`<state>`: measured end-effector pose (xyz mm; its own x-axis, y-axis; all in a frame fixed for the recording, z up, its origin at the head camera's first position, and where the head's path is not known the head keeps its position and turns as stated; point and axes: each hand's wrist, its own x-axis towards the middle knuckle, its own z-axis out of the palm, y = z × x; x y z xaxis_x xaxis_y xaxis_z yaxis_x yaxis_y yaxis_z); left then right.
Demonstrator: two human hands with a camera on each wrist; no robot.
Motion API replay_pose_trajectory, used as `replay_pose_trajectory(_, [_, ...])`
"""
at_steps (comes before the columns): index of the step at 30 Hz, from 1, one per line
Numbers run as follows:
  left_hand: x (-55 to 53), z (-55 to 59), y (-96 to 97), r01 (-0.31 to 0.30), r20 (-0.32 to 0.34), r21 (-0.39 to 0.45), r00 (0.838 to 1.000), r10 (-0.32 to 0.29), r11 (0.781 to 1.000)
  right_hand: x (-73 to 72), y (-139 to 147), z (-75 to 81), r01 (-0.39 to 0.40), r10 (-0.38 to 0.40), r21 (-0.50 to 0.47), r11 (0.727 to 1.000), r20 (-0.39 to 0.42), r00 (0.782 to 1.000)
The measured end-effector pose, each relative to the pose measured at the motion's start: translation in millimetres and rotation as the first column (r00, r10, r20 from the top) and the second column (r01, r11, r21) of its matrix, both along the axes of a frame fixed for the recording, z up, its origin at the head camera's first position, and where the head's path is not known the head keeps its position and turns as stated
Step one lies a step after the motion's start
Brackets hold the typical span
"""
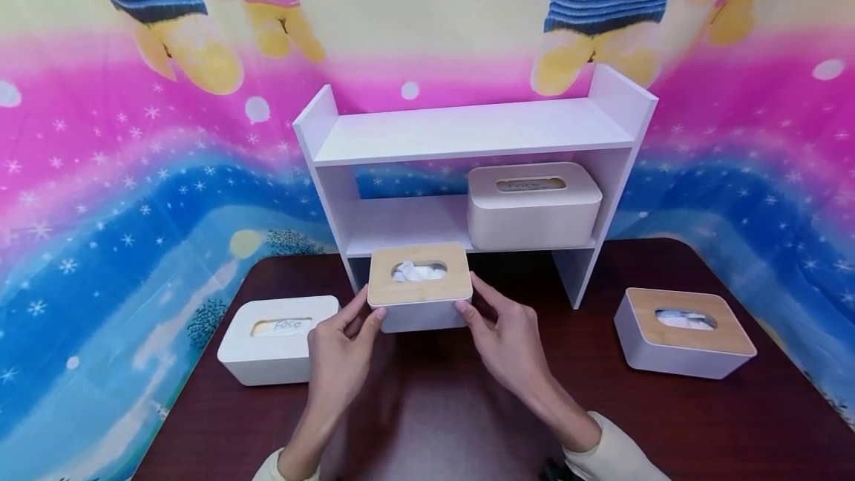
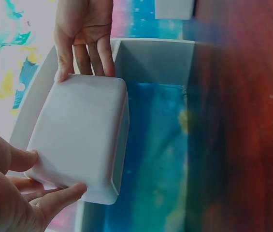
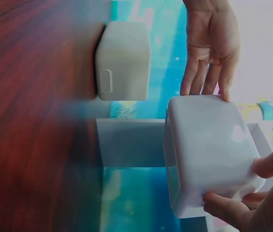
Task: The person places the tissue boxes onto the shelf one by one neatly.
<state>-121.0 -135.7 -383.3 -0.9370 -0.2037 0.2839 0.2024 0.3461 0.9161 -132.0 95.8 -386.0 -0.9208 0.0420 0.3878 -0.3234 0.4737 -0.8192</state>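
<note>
Left hand (image 1: 341, 351), right hand (image 1: 510, 340): fingers pinch opposite ends of wood-topped tissue box (image 1: 419, 292), held above counter (image 1: 441, 421), near side of white shelf unit (image 1: 477, 125). Hold box level, press both ends evenly.

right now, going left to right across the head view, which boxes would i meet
Far-left white box → held wood-topped box → white box on the shelf → far-right wood-topped box.
</note>
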Motion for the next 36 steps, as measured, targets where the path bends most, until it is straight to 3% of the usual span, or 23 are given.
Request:
replay_pose_trajectory(6, [-1.4, 15.3, -1.3, -0.021, -0.024, -0.034, 0.999, 0.020, 0.999, -1.1, -3.6, 12.5, -0.027, 0.025, -0.061, 0.998, -0.029, 0.999])
replay_pose_trajectory(14, [-11.4, 29.7, -6.1, -0.035, -0.064, -0.069, 0.997, 0.031, 0.997, -11.5, -5.2, 27.8, 0.010, -0.007, 0.025, 1.000, -0.123, 0.992])
replay_pose_trajectory(22, [-16.3, 41.8, -11.9, -0.034, -0.075, -0.094, 0.997, 0.027, 0.995, -16.1, -6.0, 39.5, 0.018, -0.011, 0.056, 0.998, -0.117, 0.993])
replay_pose_trajectory(30, [-20.7, 50.3, -13.3, -0.031, -0.082, -0.076, 0.996, 0.024, 0.997, -19.9, -6.4, 52.2, 0.032, -0.023, 0.079, 0.996, -0.105, 0.994])
replay_pose_trajectory(36, [-31.7, 54.9, -13.7, -0.029, -0.070, -0.036, 0.997, 0.027, 0.999, -27.9, -7.2, 58.7, 0.061, -0.047, 0.090, 0.994, -0.150, 0.988])
